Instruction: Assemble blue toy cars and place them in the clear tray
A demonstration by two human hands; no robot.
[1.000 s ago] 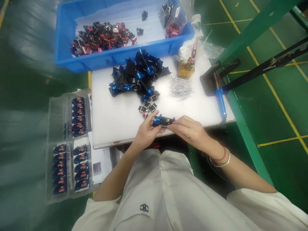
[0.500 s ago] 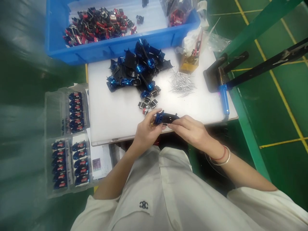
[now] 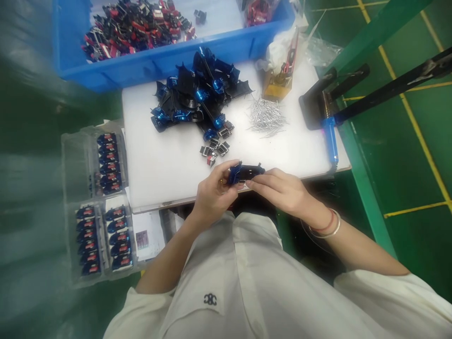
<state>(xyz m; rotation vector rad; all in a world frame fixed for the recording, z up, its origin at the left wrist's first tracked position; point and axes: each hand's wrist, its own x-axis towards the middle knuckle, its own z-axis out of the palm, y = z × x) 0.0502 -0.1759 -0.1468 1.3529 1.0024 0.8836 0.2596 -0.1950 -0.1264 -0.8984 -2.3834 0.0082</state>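
A blue and black part (image 3: 249, 172) is held between both hands over the table's front edge. My left hand (image 3: 216, 190) grips its blue end, thumb below and fingers above. At its lower edge, the fingers of my right hand (image 3: 280, 188) are closed on the part. Small metal and red pieces (image 3: 215, 149) lie just beyond my left hand. Behind them is a heap of blue and black parts (image 3: 197, 96). A pile of thin silver pins (image 3: 266, 117) lies to the right of the heap.
A blue bin (image 3: 141, 68) with many red and black pieces stands at the back of the white table (image 3: 158, 174). Clear trays (image 3: 102, 200) of assembled parts are at the left. A yellow box (image 3: 278, 89) and a blue-handled tool (image 3: 330, 141) stand at the right.
The view has shifted slightly, so the table and bin appear a little higher and further left. Both hands keep their hold on the blue and black part, which looks slightly turned.
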